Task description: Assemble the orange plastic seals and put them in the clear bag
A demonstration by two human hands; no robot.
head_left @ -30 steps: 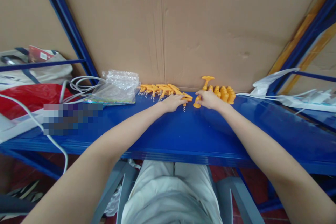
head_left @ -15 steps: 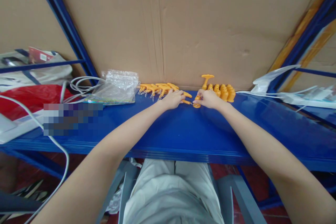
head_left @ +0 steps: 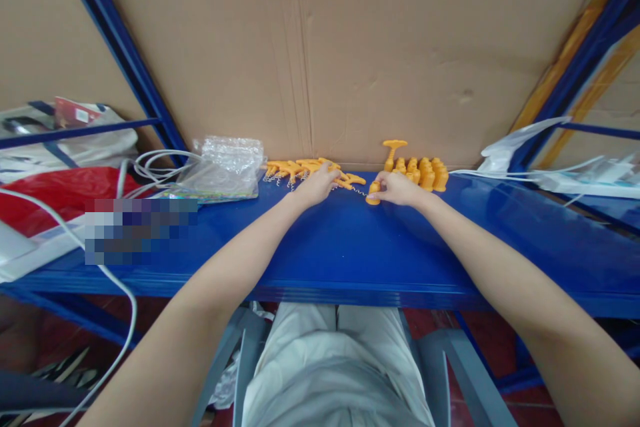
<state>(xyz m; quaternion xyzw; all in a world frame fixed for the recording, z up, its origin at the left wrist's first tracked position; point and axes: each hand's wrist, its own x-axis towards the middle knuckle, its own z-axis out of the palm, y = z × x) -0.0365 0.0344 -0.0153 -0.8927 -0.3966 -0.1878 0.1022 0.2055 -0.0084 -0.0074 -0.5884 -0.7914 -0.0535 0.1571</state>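
Observation:
My left hand [head_left: 317, 185] is closed on an orange T-handle corkscrew [head_left: 347, 182] whose metal spiral points right. My right hand [head_left: 397, 188] pinches a small orange bell-shaped base [head_left: 373, 194] just beyond the spiral's tip. Both rest on the blue shelf [head_left: 350, 247] near the cardboard back wall. Behind my left hand lies a row of several orange corkscrew handles [head_left: 293, 168]. Behind my right hand stand several orange bases [head_left: 425, 174], with one assembled corkscrew [head_left: 393, 151] upright beside them.
A crumpled clear plastic bag [head_left: 225, 163] and white cables [head_left: 150, 167] lie at the left. A red bag [head_left: 55, 190] sits further left. White plastic bags and cables [head_left: 545, 170] lie at the right. Blue rack posts frame both sides.
My left hand picked a corkscrew from the row and turned its spiral toward the base in my right hand. The two parts met, then drew slightly apart.

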